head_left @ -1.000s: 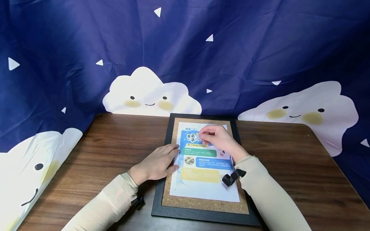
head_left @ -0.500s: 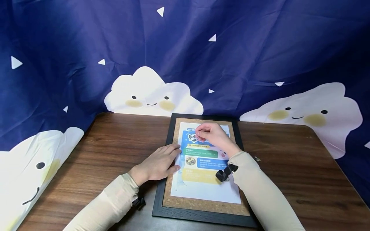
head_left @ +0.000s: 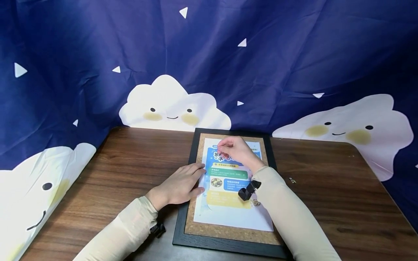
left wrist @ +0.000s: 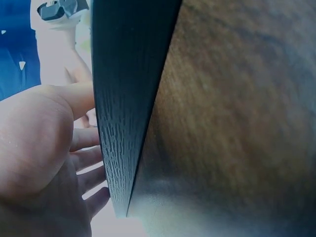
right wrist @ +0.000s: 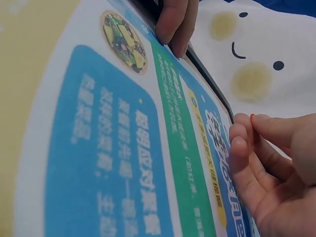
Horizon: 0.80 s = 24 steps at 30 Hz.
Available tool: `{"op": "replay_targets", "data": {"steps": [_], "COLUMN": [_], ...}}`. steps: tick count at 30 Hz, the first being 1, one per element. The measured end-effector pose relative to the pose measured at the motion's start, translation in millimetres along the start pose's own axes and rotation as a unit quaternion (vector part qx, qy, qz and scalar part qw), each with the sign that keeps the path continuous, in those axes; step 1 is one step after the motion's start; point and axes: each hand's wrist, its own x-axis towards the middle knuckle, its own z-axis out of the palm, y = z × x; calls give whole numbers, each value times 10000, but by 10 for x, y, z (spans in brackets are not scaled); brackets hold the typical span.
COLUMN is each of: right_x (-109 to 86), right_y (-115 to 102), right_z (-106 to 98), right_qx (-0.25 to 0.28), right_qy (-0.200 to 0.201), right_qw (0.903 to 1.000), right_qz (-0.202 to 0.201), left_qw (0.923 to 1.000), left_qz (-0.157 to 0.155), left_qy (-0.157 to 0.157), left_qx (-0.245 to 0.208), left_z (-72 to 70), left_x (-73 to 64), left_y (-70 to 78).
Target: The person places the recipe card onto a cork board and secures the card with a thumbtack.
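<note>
printed sheet (head_left: 233, 219): lay flat on the cork board (head_left: 228, 232) — laying it seemed done
right hand (head_left: 240, 150): pinched a small red thing (right wrist: 252, 117) over the sheet's upper part, not yet set down
left hand (head_left: 177, 185): grasped nothing, extended fingers resting at the sheet's left edge, across the black frame (head_left: 228, 246)
table (head_left: 140, 163): bore small bits (head_left: 292, 180) right of the frame, too small to identify
hidden: some upper print behind the right hand — and most of the red thing
</note>
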Motion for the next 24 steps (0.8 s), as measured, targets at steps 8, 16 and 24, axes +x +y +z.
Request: {"op": "replay_targets", "data": {"steps": [8, 16, 24], "right_x": [117, 238, 349], "right_y": [-57, -118, -125], "right_z": [32, 99, 218], "right_qx": [-30, -124, -171], "right_qy": [-47, -69, 29], "right_qw": [10000, 9999, 9998], "right_qz": [-28, 2, -114], "left_qw": [10000, 10000, 9998], "left_qz": [-33, -21, 108], "left_qy": [-63, -51, 45], "left_qx": [21, -68, -162], "left_z": [-11, -15, 7], "left_x": [18, 15, -5], "left_y": [-5, -12, -37]}}
